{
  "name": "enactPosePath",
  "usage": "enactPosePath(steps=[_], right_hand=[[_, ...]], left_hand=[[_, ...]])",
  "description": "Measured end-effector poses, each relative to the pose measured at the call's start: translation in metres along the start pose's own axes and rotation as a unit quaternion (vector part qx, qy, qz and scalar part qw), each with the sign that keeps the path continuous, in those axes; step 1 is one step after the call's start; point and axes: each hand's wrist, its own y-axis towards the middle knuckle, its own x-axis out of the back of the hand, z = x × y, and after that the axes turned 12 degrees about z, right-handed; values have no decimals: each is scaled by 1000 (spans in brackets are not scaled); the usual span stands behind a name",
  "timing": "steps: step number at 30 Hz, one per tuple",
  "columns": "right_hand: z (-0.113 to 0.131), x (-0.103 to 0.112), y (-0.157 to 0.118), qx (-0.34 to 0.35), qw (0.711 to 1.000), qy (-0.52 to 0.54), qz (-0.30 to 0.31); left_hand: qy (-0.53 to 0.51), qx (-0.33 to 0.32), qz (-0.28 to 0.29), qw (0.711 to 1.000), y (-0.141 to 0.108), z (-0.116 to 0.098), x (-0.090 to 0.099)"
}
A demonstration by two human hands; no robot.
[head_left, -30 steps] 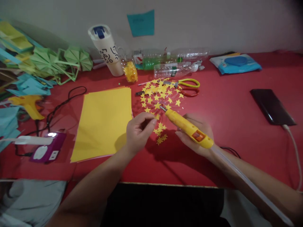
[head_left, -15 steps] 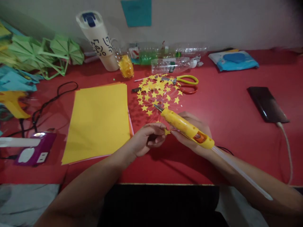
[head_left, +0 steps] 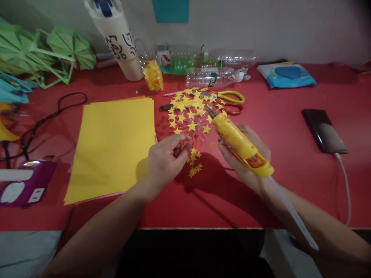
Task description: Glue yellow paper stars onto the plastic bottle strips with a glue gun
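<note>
My right hand is wrapped round a yellow glue gun, its metal nozzle pointing up and left and a clear glue stick trailing from the back. A small yellow paper star, seen edge-on, is at that hand's fingertips. My left hand is curled, thumb and index finger close together; whatever is between them is hidden or too small to name. Just beyond, a clear plastic piece with thin strips carries many yellow stars. Several loose stars lie by my left fingertips.
Yellow paper sheets lie stacked on the left. Scissors, clear bottles and a wipes pack are farther back. A white tumbler stands at the wall. A phone with a cable lies right, a purple box left.
My hands have moved apart. The star that was between my left fingertips is now at my right ones. My left hand has moved left and up, and the glue gun right, uncovering the loose stars.
</note>
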Motion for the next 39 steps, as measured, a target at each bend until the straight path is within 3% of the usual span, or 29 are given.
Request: enactPosePath(steps=[6, 11, 19, 25, 35, 39], right_hand=[[-1, -6, 4, 22, 998, 28, 46], [-3, -11, 6, 46, 997, 2, 64], [-7, -20, 6, 53, 997, -16, 54], [-4, -18, 5, 60, 995, -30, 68], [-3, -18, 4, 24, 996, -55, 66], [-5, -18, 5, 48, 995, -59, 61]], left_hand=[[-174, 111, 74, 976, -3, 1, -11], [-303, 130, 62, 942, -3, 3, -18], [-344, 147, 67, 925, 2, -3, -18], [-314, 148, 113, 931, 2, -7, -13], [-359, 148, 80, 918, 0, -5, -19], [-364, 145, 84, 916, 0, -4, -19]])
